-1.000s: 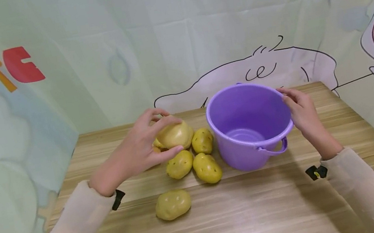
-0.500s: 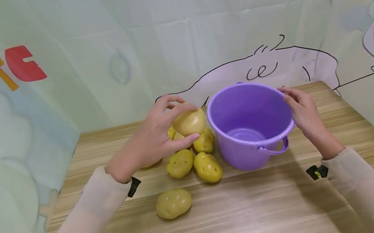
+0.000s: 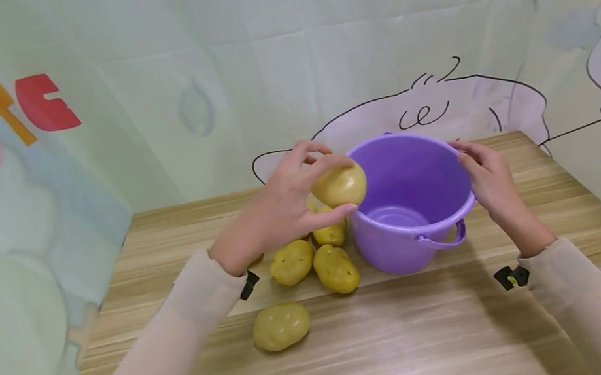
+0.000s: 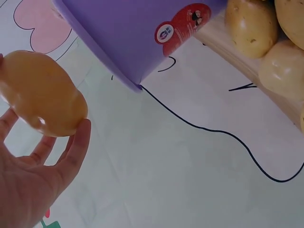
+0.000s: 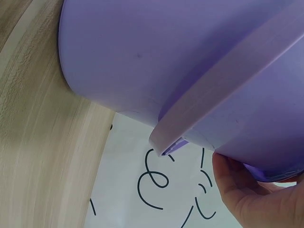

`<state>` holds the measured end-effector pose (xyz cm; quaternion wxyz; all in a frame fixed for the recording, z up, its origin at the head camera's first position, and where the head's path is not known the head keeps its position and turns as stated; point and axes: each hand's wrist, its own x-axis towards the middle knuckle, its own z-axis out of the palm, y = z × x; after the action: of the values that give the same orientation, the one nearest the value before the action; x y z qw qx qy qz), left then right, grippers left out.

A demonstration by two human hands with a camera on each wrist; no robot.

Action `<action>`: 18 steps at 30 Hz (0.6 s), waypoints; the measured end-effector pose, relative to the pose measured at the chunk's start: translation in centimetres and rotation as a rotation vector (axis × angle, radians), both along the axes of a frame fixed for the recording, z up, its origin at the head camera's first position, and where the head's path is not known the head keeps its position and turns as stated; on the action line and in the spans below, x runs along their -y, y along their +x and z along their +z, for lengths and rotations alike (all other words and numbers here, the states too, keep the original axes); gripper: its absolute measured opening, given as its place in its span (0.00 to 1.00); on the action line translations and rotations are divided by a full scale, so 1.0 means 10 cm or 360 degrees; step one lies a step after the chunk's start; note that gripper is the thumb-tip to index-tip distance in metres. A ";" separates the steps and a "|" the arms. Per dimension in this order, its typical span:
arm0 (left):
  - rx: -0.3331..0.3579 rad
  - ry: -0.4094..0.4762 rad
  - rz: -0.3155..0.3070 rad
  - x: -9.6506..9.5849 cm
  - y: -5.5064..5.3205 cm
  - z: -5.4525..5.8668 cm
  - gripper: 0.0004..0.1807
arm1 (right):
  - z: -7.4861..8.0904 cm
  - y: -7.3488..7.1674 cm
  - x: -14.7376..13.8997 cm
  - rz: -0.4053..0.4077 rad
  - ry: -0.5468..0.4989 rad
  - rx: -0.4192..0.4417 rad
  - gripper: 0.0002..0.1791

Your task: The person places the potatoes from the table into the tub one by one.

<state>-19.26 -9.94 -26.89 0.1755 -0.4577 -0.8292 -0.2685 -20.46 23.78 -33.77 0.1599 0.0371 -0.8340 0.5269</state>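
A pale yellow potato [image 3: 341, 187] is pinched between the thumb and fingers of my left hand [image 3: 293, 198], raised at the left rim of a purple bucket [image 3: 399, 244]. In the left wrist view the same potato [image 4: 45, 92] hangs clear of the bucket wall [image 4: 118, 33]. My right hand [image 3: 490, 182] grips the bucket's right rim, thumb on one side and fingers on the other; the right wrist view shows that hand [image 5: 266, 199] at the rim too. The bucket stands upright, and the part of its inside that shows holds nothing.
Several potatoes [image 3: 336, 269] lie left of the bucket, some partly hidden under my left hand. One potato [image 3: 281, 327] lies apart, nearer the front. The wooden table [image 3: 399, 350] ends at a printed cloth backdrop [image 3: 158, 118]. The bucket's handle [image 3: 445, 241] hangs at its front.
My left hand has carried the potato rightward and up, from over the other potatoes to the bucket's rim. My right hand and the bucket have stayed in place.
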 end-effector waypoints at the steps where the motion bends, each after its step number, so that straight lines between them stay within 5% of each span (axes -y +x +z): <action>1: -0.0014 -0.0001 -0.0005 -0.03 -0.01 0.00 0.27 | 0.00 0.00 0.00 0.0002 0.0000 0.0000 0.22; 18: -0.0042 -0.0011 -0.0045 -0.35 -0.13 -0.08 0.27 | -0.04 -0.02 -0.01 0.0006 -0.0016 -0.0008 0.22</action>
<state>-20.55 -6.48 -27.66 0.1810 -0.4735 -0.8212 -0.2620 -20.69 23.91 -34.14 0.1611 0.0390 -0.8308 0.5313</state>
